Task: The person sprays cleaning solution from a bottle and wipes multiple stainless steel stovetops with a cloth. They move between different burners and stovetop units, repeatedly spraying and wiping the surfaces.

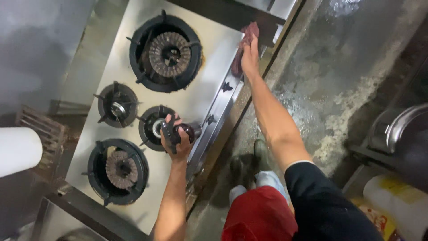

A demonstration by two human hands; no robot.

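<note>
Gripping a dark spray bottle with a black trigger head (180, 132), the left hand (174, 138) has its fingers wrapped fully round the neck and trigger, so the bottle sits closed inside the fist above the steel range. The right hand (250, 56) is stretched out well beyond that fist, palm down and fingers flattened on a crumpled dark red cloth (244, 44), pressing it against the front corner of the brushed stainless steel cooktop (209, 85); the fingers lie curled over the cloth rather than pinching it.

Four gas burners show on the cooktop. Just behind the left fist is a small black burner ring (154, 127), with a second small burner (117, 105) a little further back. A large round cast-iron burner with a ribbed, rusty-brown centre (166, 52) lies between the two hands and away from the body, and another large burner of the same kind (118, 168) sits beside the left forearm. Two black control knobs (226, 86) stand on the front panel between the grips.

Below the right arm the concrete floor (330, 89) is wet, grey and mottled with pale patches. A pair of dark rubber boots (262, 154) stands on it beside the range, under a red apron (261, 214). A shiny metal pot rim (401, 127) sits far off to the right of the right arm.
</note>
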